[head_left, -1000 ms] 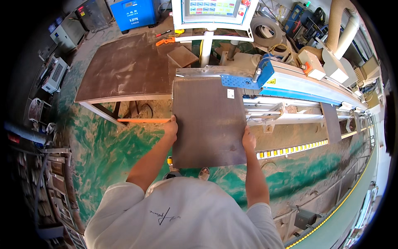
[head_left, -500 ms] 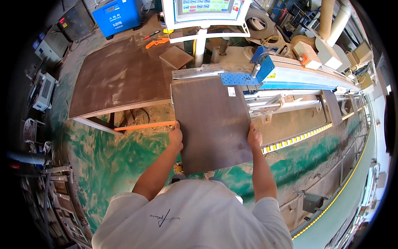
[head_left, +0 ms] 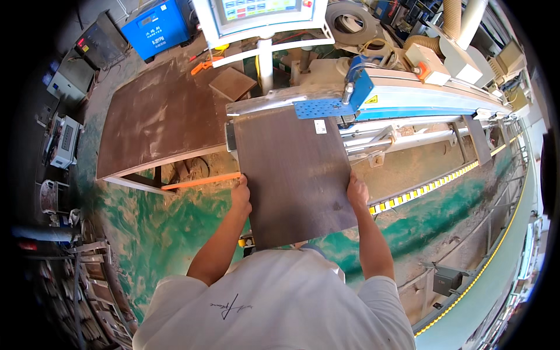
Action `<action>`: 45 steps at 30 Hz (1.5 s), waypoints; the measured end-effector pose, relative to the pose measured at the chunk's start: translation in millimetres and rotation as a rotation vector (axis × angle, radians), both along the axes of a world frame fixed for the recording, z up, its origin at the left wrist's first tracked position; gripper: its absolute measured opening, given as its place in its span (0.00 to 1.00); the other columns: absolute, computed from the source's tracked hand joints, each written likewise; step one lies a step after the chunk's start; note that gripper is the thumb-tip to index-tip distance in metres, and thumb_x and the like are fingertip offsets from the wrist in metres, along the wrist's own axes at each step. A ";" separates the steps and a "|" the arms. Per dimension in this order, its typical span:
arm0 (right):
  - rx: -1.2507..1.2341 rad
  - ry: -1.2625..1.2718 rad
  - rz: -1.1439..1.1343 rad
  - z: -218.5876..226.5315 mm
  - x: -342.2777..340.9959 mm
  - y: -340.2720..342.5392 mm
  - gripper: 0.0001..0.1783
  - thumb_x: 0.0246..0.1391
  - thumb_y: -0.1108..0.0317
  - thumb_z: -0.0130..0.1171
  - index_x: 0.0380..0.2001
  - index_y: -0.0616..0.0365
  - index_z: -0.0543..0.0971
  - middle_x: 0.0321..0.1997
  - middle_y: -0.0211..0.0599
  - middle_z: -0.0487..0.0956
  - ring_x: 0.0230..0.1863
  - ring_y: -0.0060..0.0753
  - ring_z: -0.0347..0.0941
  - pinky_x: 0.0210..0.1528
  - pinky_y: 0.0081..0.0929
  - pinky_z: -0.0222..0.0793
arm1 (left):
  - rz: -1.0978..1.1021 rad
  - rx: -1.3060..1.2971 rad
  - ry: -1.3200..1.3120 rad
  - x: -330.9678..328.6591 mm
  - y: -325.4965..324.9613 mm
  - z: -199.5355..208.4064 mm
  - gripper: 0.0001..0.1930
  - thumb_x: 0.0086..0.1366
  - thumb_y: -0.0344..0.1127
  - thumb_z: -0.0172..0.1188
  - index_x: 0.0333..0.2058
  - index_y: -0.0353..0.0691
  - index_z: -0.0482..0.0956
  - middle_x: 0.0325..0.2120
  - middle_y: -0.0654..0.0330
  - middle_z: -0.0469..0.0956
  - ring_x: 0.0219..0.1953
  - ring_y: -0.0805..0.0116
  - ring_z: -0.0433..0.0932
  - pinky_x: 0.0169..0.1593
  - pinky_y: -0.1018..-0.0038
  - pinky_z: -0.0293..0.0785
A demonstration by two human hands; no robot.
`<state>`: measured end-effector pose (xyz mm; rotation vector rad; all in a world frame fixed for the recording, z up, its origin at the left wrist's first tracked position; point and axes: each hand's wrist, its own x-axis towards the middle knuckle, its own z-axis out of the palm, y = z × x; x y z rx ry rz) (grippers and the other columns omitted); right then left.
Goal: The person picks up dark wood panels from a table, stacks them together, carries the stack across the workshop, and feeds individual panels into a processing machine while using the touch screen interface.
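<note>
A flat dark brown board (head_left: 294, 181) reaches from close in front of me to the machine's edge. My left hand (head_left: 241, 195) grips its left edge, and my right hand (head_left: 356, 191) holds the right edge at about the same height. The fingers of both hands are partly hidden at the board. Its far edge lies against the metal rail (head_left: 262, 102), beside a blue perforated plate (head_left: 324, 108) on the machine. Near the far right corner the board carries a small white label (head_left: 320, 126).
To the left stands a dusty brown-topped table (head_left: 157, 116) with a small brown panel (head_left: 232, 84) and an orange tool (head_left: 205, 65). A control screen (head_left: 262, 14) rises on a post beyond the board. Rightward runs the long machine beam (head_left: 426, 104), with a yellow-and-white strip (head_left: 420, 189) below.
The board has slid slightly right relative to the rail and blue plate, with both hands still holding its edges. My view has shifted a little to the right.
</note>
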<state>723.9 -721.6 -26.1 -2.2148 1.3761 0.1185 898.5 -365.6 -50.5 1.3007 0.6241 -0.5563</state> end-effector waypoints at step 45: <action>-0.028 -0.986 0.496 44.4 -69.8 53.3 0.16 0.59 0.64 0.63 0.48 0.60 0.80 0.58 0.48 0.78 0.60 0.57 0.72 0.61 0.48 0.68 | -0.349 0.011 -0.026 -77.9 -200.8 12.3 0.43 0.69 0.72 0.48 0.65 0.38 0.68 0.64 0.51 0.68 0.66 0.50 0.65 0.64 0.53 0.65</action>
